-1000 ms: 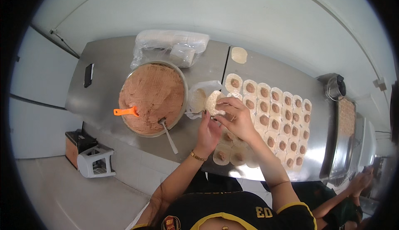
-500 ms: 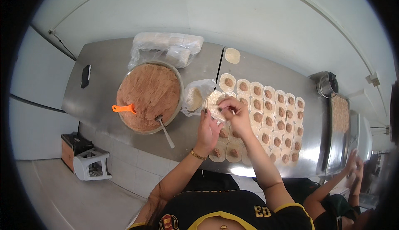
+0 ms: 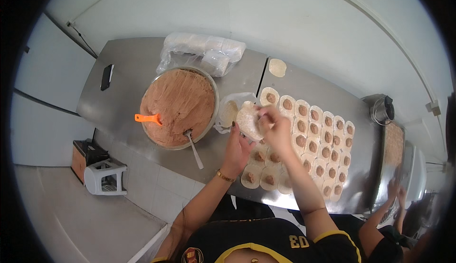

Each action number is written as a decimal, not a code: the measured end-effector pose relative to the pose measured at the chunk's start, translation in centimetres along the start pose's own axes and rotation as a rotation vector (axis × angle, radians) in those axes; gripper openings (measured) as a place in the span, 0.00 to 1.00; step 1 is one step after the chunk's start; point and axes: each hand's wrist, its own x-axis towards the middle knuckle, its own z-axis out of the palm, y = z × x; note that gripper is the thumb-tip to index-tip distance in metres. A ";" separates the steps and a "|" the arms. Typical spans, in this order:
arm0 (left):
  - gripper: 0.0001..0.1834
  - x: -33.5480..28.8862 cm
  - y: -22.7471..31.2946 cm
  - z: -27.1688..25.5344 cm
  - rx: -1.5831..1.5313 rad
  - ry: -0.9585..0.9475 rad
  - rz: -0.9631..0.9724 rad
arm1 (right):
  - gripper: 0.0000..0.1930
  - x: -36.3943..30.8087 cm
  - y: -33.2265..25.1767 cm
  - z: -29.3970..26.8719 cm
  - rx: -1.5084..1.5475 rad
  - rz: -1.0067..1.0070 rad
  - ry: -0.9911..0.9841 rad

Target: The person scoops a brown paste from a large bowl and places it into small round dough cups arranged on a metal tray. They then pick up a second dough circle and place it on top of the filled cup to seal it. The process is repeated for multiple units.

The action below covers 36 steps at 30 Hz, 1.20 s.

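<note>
Over the table's front middle, my left hand (image 3: 237, 150) grips a small stack of pale round dough wrappers (image 3: 248, 119) from below, thumb along its near left side. My right hand (image 3: 276, 131) is at the stack's right edge, fingers pinched on a wrapper there; the fingertips are partly blurred. Beneath and to the right lie rows of wrappers (image 3: 335, 155), most topped with a lump of brown-pink minced filling (image 3: 314, 128). My right forearm hides some of them. Left of my hands stands a large round bowl (image 3: 216, 108) of the same filling (image 3: 180, 101).
An orange-handled tool (image 3: 148, 118) and a metal spoon (image 3: 194, 153) stick into the filling. Behind are bagged wrapper stacks (image 3: 202, 49), an open plastic bag (image 3: 230, 111) and one bare wrapper (image 3: 278, 67). A phone (image 3: 107, 76) lies far left; a metal pot (image 3: 381, 109) and another person's arms (image 3: 382, 215) are right.
The whole view has shifted slightly, so the table sits a little further right. My right fingers have moved from the stack's upper face to its right edge. The left hand keeps its hold.
</note>
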 end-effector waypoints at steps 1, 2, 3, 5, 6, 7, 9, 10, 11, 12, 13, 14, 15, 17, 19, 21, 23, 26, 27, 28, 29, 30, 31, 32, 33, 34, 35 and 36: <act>0.25 0.1 -0.1 0.2 0.013 0.032 0.001 | 0.05 -0.8 0.1 1.2 -0.126 -0.257 0.052; 0.23 0.3 -0.4 0.0 0.030 0.006 0.035 | 0.05 -1.3 0.0 1.6 -0.034 -0.149 0.035; 0.21 0.5 -0.6 -0.3 0.046 -0.017 0.068 | 0.05 -1.6 -0.1 1.8 0.057 -0.040 0.017; 0.20 0.5 -0.7 0.1 0.091 0.035 0.048 | 0.04 -1.3 0.4 1.3 0.224 0.050 0.044; 0.20 0.5 -0.7 0.3 0.114 0.061 0.037 | 0.03 -0.9 1.2 0.7 0.285 0.126 0.011; 0.20 0.6 -0.8 0.3 0.106 0.061 0.038 | 0.03 -0.6 2.1 0.0 0.348 0.201 -0.021; 0.20 0.7 -1.1 0.1 0.089 0.059 0.040 | 0.02 0.0 3.7 -1.5 0.568 0.389 -0.083; 0.20 0.6 -0.9 0.2 0.069 0.063 0.032 | 0.03 0.8 4.1 -2.4 0.718 0.444 -0.022; 0.20 0.4 -0.7 0.3 0.052 0.065 0.024 | 0.04 1.8 4.3 -3.4 0.870 0.495 0.042; 0.20 0.2 -0.4 0.3 0.034 0.068 0.016 | 0.05 2.9 4.6 -4.5 1.023 0.546 0.105; 0.21 0.0 -0.2 0.1 0.060 0.074 0.016 | 0.07 4.2 5.0 -5.6 1.117 0.539 0.189; 0.21 -0.3 -0.1 -0.3 0.086 0.081 0.018 | 0.08 5.8 5.4 -6.7 1.211 0.531 0.270; 0.22 -0.6 0.0 -0.6 0.113 0.088 0.019 | 0.10 7.3 6.6 -7.9 1.227 0.466 0.267; 0.22 -1.4 0.5 -0.9 0.129 0.073 0.008 | 0.12 10.7 9.4 -9.6 1.233 0.347 0.284; 0.22 -2.0 0.8 -1.2 0.144 0.063 -0.002 | 0.16 14.1 11.7 -10.4 1.134 0.312 0.319; 0.23 -2.9 1.0 -1.4 0.161 0.065 -0.013 | 0.21 16.6 14.2 -10.5 0.962 0.355 0.352; 0.23 -3.5 1.1 -1.5 0.172 0.063 -0.032 | 0.26 17.8 20.0 -9.7 0.234 0.358 0.415; 0.23 -4.0 1.3 -1.5 0.191 0.076 -0.053 | 0.28 17.5 24.4 -9.4 -0.451 0.215 0.340; 0.22 -4.1 1.4 -1.5 0.200 0.081 -0.063 | 0.26 17.4 25.7 -9.3 -0.587 0.158 0.311; 0.22 -4.4 1.5 -1.6 0.201 0.079 -0.072 | 0.23 17.3 26.2 -8.9 -0.720 0.102 0.272; 0.22 -4.5 1.5 -1.6 0.202 0.076 -0.083 | 0.22 17.4 26.7 -8.7 -0.759 0.087 0.306; 0.22 -4.6 1.6 -1.7 0.204 0.071 -0.096 | 0.21 17.5 27.2 -8.5 -0.800 0.075 0.342; 0.23 -4.8 1.6 -1.9 0.204 0.068 -0.090 | 0.20 17.5 27.2 -8.2 -0.840 0.058 0.373; 0.23 -4.9 1.6 -2.1 0.204 0.063 -0.085 | 0.19 17.6 27.2 -8.0 -0.824 0.087 0.361; 0.23 -5.0 1.6 -2.3 0.205 0.058 -0.081 | 0.19 17.6 27.2 -7.9 -0.809 0.116 0.349; 0.23 -5.0 1.6 -2.3 0.204 0.055 -0.087 | 0.18 17.8 27.3 -8.3 -0.798 0.146 0.342; 0.23 -5.0 1.6 -2.4 0.202 0.052 -0.093 | 0.18 18.0 27.7 -8.7 -0.795 0.146 0.323; 0.23 -4.9 1.6 -2.5 0.201 0.049 -0.099 | 0.18 18.2 27.9 -9.2 -0.792 0.147 0.304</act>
